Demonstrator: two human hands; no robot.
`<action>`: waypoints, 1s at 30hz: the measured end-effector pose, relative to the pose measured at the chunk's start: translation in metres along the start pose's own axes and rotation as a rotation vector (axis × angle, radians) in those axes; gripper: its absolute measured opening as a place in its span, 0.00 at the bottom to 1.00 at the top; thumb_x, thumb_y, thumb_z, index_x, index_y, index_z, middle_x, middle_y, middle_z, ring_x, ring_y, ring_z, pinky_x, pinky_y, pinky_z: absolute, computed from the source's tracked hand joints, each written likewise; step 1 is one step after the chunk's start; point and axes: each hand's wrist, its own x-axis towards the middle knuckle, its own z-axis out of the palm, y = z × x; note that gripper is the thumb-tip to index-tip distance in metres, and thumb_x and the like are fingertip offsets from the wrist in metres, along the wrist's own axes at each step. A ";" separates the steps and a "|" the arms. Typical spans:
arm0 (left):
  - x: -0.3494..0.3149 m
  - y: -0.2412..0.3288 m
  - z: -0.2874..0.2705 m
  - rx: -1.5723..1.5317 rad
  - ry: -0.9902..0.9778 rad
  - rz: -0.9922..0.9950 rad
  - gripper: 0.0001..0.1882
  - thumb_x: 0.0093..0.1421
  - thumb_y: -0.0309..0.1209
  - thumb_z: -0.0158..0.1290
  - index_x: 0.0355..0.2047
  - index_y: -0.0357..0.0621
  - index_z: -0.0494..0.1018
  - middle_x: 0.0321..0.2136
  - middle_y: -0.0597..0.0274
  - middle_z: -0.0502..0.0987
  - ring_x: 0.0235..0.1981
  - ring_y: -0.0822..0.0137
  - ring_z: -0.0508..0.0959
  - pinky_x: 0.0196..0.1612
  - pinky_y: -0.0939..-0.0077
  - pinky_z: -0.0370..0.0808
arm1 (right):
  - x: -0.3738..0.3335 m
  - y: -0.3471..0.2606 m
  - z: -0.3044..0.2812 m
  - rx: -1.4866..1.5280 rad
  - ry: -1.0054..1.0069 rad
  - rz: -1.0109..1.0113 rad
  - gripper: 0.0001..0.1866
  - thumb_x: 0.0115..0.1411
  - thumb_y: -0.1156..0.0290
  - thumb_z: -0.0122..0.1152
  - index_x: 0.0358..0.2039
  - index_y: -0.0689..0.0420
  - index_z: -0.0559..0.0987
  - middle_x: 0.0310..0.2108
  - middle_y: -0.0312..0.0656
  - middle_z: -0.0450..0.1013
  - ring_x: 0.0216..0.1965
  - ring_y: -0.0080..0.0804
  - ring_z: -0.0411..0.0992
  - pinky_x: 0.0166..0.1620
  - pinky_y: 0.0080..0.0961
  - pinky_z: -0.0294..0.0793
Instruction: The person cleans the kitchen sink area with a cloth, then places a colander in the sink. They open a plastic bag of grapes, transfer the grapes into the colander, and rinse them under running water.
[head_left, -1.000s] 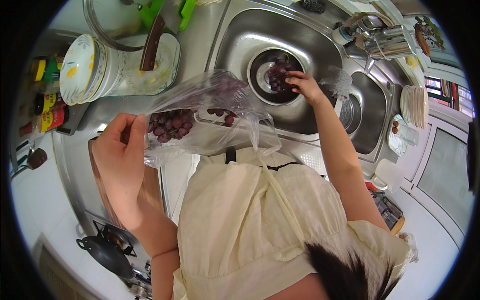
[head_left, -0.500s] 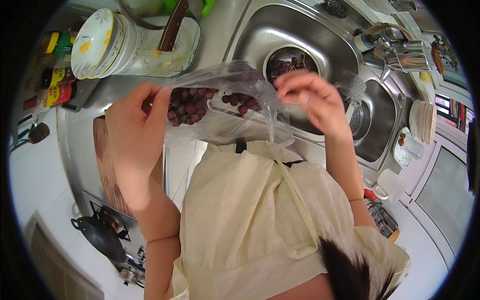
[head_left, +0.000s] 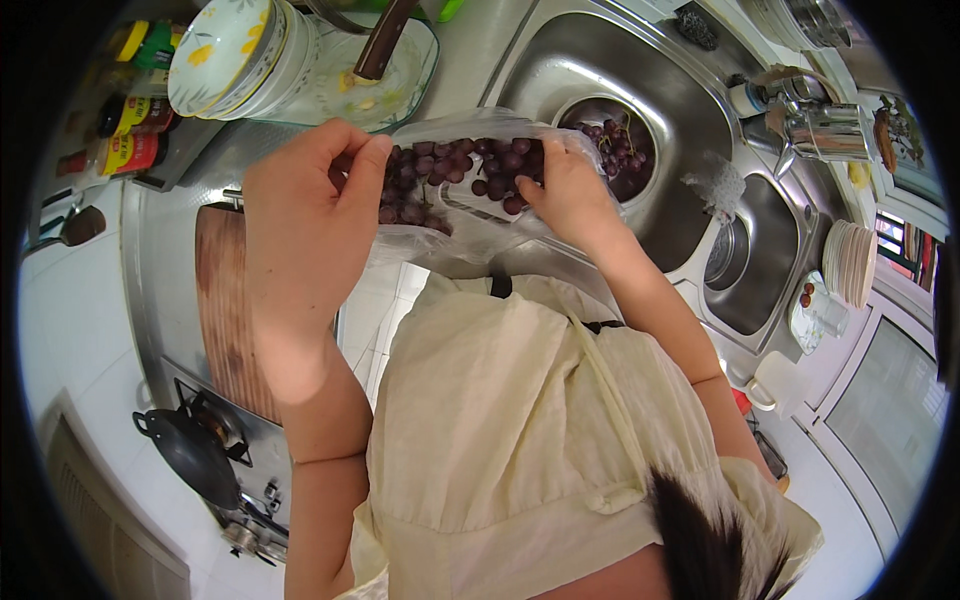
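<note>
Between my hands, a clear plastic bag (head_left: 480, 241) gapes open with dark red grapes (head_left: 415, 170) inside. My left hand (head_left: 318, 200) is closed, its thumb and fingers pinching the bag's left edge. On the other side my right hand (head_left: 575, 195) reaches into the bag's mouth, thumb and fingers round a bunch of grapes (head_left: 508, 165); some of its fingertips are hidden. More grapes (head_left: 625, 150) lie in a round metal hollow in the large sink basin (head_left: 560, 60), just beyond my right hand.
Stacked patterned bowls (head_left: 222, 55) and a glass tray (head_left: 425, 75) with a brown-handled knife (head_left: 384, 40) stand at the far left. A wooden cutting board (head_left: 228, 310) and a black wok (head_left: 195, 460) are at left. Plates (head_left: 848, 262) and a white mug (head_left: 775, 380) are at right.
My right hand has moved left and down from above the sink into the bag, closing round grapes. My left hand still pinches the bag, which gapes wider.
</note>
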 end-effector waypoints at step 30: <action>-0.034 -0.028 -0.073 -0.314 0.005 -0.229 0.06 0.61 0.25 0.48 0.28 0.37 0.71 0.21 0.71 0.69 0.22 0.83 0.63 0.27 0.89 0.60 | -0.045 -0.023 -0.051 -0.379 0.141 -0.185 0.39 0.39 0.70 0.68 0.55 0.52 0.66 0.56 0.46 0.59 0.55 0.46 0.60 0.53 0.41 0.64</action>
